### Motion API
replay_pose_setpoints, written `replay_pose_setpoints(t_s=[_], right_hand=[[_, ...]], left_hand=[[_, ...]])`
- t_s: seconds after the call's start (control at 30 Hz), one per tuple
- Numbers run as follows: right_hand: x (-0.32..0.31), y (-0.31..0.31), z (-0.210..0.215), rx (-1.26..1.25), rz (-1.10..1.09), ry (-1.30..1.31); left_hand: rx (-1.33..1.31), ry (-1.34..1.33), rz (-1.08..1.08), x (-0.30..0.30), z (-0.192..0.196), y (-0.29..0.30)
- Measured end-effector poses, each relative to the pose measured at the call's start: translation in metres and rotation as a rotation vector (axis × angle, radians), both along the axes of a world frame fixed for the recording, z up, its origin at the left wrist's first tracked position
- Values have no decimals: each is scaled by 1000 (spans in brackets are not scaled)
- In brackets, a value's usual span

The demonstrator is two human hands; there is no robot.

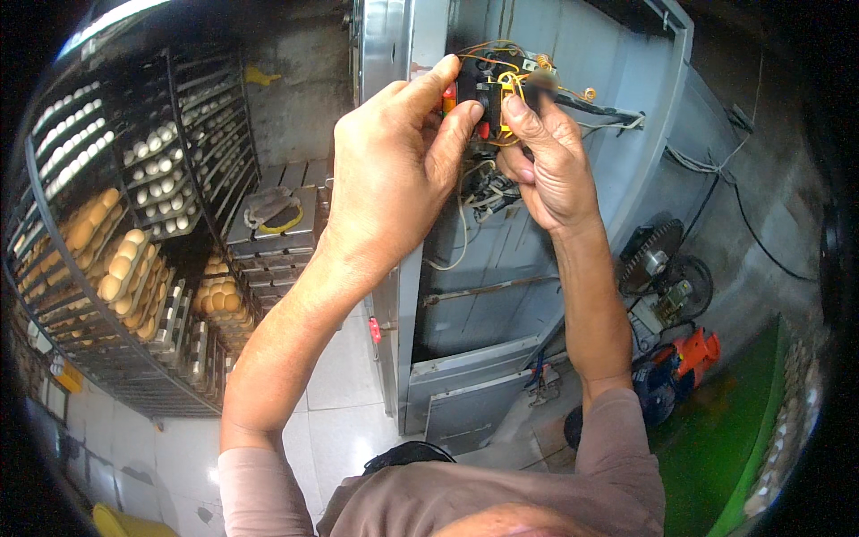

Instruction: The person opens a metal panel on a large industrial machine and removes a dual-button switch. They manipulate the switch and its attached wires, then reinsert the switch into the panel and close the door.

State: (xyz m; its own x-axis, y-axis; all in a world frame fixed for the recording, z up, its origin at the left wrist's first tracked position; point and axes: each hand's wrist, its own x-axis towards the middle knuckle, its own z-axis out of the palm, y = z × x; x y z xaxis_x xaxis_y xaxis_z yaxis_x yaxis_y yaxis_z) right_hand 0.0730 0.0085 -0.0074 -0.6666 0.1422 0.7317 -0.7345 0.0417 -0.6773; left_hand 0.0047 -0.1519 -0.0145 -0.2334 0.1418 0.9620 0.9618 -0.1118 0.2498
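My left hand [394, 157] is closed on the left side of a black electrical switch assembly [490, 73], its thumb and forefinger gripping the edge. Red and green parts show beside those fingers. Thin orange and yellow wires [494, 50] loop over the assembly, and a copper-coloured coil [588, 94] sticks out to its right. My right hand [557, 166] is pinched at the assembly's right side, its thumb by a yellow part [507, 97]. Whatever lies between those fingers is partly hidden and blurred. Below hangs a dark bundle of wires [492, 190] inside the open grey metal cabinet [528, 309].
A tall rack [170, 98] on the left carries trays of pale dough pieces and browned buns [121, 268]. Beside it stands a metal unit with a cloth [268, 210] on top. A toothed wheel [651, 251], an orange machine [693, 353] and loose cables [707, 161] are at the right.
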Motion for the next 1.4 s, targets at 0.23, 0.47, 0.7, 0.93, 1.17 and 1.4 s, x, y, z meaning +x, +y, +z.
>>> replay_pose_setpoints(t_s=[0.23,0.47,0.7,0.93,1.17,1.4], right_hand=[[0,7,-1,-4,52,-27],[-4,0,-4,-40,9,0],[-3,-1,-1,-14,-7,16],[-8,-3,-6,-55,0,63],[-12,-2,-9,-76,32,59],[-12,1,-8,-68,63,46]], left_hand=[[-50,91,-52,-1,-4,6],[-12,-132,-231,2,-5,11],[-32,-178,-178,6,2,9],[-10,-182,-267,5,-2,12],[96,-132,-258,4,-6,21],[125,-140,-293,5,-7,22]])
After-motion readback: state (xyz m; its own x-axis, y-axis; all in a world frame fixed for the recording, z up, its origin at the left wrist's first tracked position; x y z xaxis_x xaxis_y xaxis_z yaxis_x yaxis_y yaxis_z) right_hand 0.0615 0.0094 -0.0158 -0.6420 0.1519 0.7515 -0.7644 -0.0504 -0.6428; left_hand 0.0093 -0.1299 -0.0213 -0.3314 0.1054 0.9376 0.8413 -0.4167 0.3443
